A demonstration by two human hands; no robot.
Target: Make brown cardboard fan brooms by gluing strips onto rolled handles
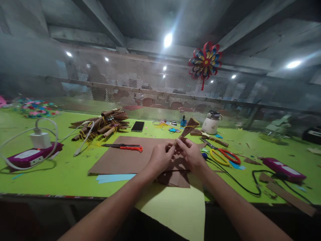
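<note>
Over a sheet of brown paper, my left hand and my right hand meet, fingers closed on the lower end of a pleated brown paper fan. Its folds spread up and away from me, with yellow thread by its top edge. The fingers hide the pinched end. A red and black utility knife lies on the sheet left of my hands. To the right are scissors with red and yellow handles. Cut brown paper pieces lie below my wrists.
Left stand a pile of rolled brown paper with yellow thread, a phone and a purple power strip with a charger. A white flask stands behind; a black cable and another purple strip lie right.
</note>
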